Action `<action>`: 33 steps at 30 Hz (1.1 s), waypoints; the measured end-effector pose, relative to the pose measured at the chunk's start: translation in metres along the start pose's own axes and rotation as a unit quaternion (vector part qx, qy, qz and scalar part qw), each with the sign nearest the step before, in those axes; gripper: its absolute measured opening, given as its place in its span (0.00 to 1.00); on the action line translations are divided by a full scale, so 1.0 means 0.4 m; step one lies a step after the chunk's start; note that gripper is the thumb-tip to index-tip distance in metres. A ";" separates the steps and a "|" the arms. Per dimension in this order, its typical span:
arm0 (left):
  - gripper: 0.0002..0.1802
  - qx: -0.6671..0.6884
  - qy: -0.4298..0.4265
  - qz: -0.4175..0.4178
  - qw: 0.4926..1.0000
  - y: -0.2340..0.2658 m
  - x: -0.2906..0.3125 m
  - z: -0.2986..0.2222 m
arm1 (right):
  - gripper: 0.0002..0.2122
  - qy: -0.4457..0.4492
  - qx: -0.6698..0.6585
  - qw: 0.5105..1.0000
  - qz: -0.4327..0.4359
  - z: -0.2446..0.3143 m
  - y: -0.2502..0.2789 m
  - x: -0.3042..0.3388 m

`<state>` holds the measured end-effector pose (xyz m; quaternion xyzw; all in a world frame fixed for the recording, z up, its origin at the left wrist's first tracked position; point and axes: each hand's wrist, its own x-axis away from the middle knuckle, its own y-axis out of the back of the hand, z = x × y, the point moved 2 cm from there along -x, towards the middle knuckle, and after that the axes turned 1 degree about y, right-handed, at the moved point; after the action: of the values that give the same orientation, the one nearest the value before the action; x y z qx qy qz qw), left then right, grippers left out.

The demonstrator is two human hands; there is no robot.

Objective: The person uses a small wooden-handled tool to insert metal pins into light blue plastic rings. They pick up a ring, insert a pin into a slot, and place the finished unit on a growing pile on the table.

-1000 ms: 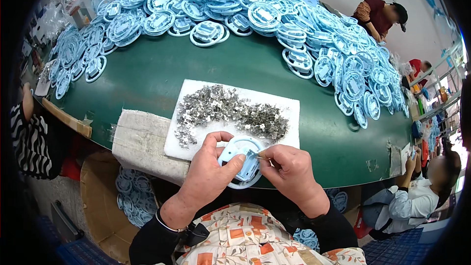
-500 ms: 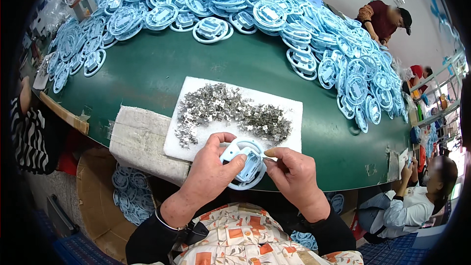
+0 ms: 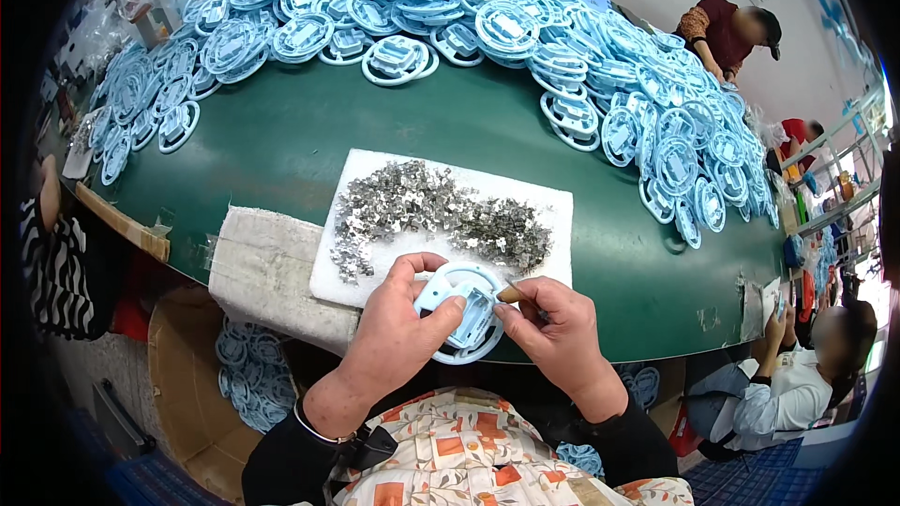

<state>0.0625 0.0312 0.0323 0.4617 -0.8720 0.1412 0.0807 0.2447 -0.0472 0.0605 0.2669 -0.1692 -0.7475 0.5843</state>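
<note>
A light blue round plastic frame [image 3: 475,311] with a boxy compartment in its middle is gripped along its left side by my left hand [image 3: 394,323], the thumb lying across its front. At the frame's right edge, my right hand [image 3: 553,326] is closed in a pinch, fingertips against the rim. Whatever sits between those fingertips is too small to make out. Just beyond my hands, many small metal clips [image 3: 403,201] lie heaped on a white foam board [image 3: 558,267].
A large heap of blue frames [image 3: 506,26] covers the far side of the green table [image 3: 272,136]. Left of the board lies a grey cloth-covered pad [image 3: 272,267]. Below left, a cardboard box [image 3: 183,384] holds more frames. Several other people are around the table.
My right fingertips have moved slightly left and in against the frame's right edge. My left hand keeps its hold on the frame. The view has shifted slightly.
</note>
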 end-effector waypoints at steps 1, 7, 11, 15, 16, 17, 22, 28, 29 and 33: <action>0.25 0.006 0.010 0.004 1.000 -0.003 0.000 -0.001 | 0.07 0.012 0.019 1.000 -0.003 0.007 0.000 0.003; 0.25 -0.076 -0.023 0.002 0.997 -0.025 0.017 -0.027 | 0.07 0.089 0.138 0.986 -0.003 0.016 -0.010 0.002; 0.25 -0.108 -0.036 -0.012 0.993 -0.031 0.019 -0.033 | 0.08 0.076 0.126 0.989 0.005 0.008 -0.013 -0.003; 0.25 -0.133 -0.043 -0.030 0.990 -0.024 0.019 -0.027 | 0.09 0.063 0.111 0.992 0.018 0.019 -0.004 -0.003; 0.25 -0.128 -0.046 -0.030 0.990 -0.023 0.018 -0.024 | 0.09 0.061 0.110 0.992 0.021 0.020 -0.002 -0.003; 0.25 -0.131 -0.043 -0.029 0.990 -0.022 0.018 -0.024 | 0.09 0.065 0.109 0.992 0.024 0.020 -0.001 -0.005; 0.26 -0.139 -0.033 -0.015 0.990 -0.023 0.020 -0.034 | 0.09 0.083 0.111 0.989 0.049 0.013 0.007 -0.009; 0.26 -0.138 -0.015 -0.005 0.990 -0.022 0.020 -0.037 | 0.08 0.125 0.188 0.970 0.088 0.038 0.015 -0.017; 0.26 -0.131 -0.011 -0.005 0.991 -0.021 0.020 -0.035 | 0.08 0.104 0.165 0.977 0.091 0.038 0.015 -0.018; 0.26 -0.098 0.007 0.002 0.995 -0.015 0.018 -0.029 | 0.06 0.002 0.095 0.992 0.089 0.033 0.028 -0.017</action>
<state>0.0634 0.0260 0.0463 0.4492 -0.8818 0.0586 0.1311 0.2468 -0.0444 0.0785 0.3068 -0.2615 -0.6727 0.6204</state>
